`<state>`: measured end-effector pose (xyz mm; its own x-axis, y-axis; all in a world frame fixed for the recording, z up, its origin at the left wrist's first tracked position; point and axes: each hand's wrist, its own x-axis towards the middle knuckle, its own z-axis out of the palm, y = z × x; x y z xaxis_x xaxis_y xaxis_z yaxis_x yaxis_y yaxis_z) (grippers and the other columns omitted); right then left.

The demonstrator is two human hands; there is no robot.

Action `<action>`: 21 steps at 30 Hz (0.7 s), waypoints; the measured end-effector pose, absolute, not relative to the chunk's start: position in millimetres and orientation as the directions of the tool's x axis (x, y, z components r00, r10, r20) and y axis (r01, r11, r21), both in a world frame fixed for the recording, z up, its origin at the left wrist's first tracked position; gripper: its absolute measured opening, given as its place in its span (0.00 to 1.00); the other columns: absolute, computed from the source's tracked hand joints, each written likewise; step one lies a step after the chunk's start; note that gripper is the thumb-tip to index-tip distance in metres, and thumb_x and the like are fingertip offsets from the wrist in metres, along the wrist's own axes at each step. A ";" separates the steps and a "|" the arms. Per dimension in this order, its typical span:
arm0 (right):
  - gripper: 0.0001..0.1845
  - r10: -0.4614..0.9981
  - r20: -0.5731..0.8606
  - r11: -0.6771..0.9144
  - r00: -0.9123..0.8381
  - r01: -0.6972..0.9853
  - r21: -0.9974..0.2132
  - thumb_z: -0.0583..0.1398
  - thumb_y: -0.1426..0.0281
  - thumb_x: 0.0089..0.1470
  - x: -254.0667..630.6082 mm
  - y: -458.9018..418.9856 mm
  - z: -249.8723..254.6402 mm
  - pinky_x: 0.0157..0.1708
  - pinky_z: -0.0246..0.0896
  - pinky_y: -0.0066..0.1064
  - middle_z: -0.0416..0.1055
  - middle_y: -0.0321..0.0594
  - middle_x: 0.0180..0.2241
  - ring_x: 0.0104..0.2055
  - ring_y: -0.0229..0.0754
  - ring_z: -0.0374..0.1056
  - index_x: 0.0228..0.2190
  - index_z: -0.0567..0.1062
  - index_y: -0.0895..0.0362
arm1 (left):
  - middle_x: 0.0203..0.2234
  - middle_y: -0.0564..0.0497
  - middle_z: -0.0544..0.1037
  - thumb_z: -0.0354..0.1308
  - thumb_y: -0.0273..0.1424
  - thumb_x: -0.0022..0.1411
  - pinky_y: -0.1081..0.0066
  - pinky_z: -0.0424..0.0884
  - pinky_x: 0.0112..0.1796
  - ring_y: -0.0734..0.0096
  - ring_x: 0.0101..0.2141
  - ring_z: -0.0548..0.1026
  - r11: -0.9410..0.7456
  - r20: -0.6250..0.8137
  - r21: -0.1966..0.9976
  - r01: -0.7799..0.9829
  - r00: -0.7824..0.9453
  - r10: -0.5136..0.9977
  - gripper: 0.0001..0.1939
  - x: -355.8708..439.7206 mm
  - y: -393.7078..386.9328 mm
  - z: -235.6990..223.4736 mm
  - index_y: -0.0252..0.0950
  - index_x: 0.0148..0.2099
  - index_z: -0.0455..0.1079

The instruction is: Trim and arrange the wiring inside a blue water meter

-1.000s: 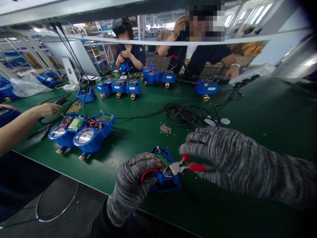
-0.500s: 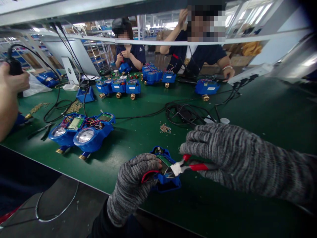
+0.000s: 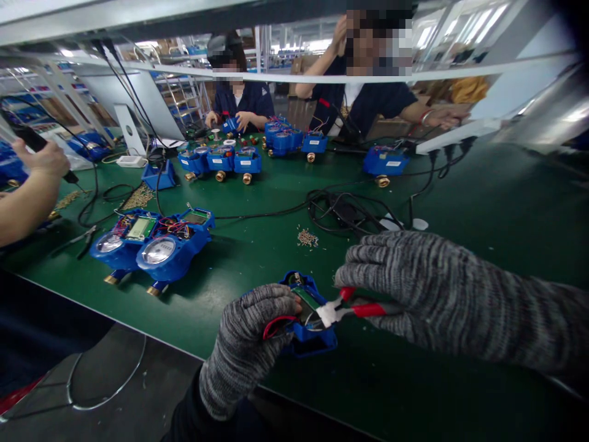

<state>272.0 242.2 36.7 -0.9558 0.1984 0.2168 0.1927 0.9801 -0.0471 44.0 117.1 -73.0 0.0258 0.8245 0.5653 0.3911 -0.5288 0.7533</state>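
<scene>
My left hand (image 3: 257, 328), in a grey striped knit glove, is closed on the near blue meter housing (image 3: 317, 344), fingers over the edge of its green circuit board (image 3: 307, 302). A loop of red wire (image 3: 276, 325) comes out beside my thumb. In my right hand (image 3: 391, 279), gloved alike, are red-handled pliers (image 3: 363, 309). Their handles stand apart, and the metal jaws reach into the housing next to the board, at some thin wires. Whether the jaws grip a wire I cannot tell. My left hand hides much of the housing.
Two blue water meters (image 3: 161, 255) stand to the left, with another pair of pliers (image 3: 85, 240) beside them. Small screws (image 3: 307, 237) lie in a pile beyond my hands. Black cables (image 3: 340, 209) are coiled behind. Co-workers sit opposite; another person's hand (image 3: 43, 162) holds a screwdriver at left.
My hands, the pliers and the housing have barely moved. The left co-worker's hand has lowered with the dark tool. Across the table, a co-worker's arm has shifted the white power strip.
</scene>
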 end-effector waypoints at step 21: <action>0.09 0.588 0.555 0.808 -0.588 0.465 -0.362 0.56 0.69 0.65 290.0 209.9 -30.1 0.41 0.70 0.46 0.71 0.42 0.42 0.42 0.51 0.70 0.47 0.68 0.54 | 0.38 0.51 0.84 0.67 0.28 0.57 0.74 0.78 0.47 0.70 0.42 0.82 -0.450 0.534 0.761 0.467 -0.059 0.843 0.12 46.6 114.0 -66.1 0.42 0.45 0.76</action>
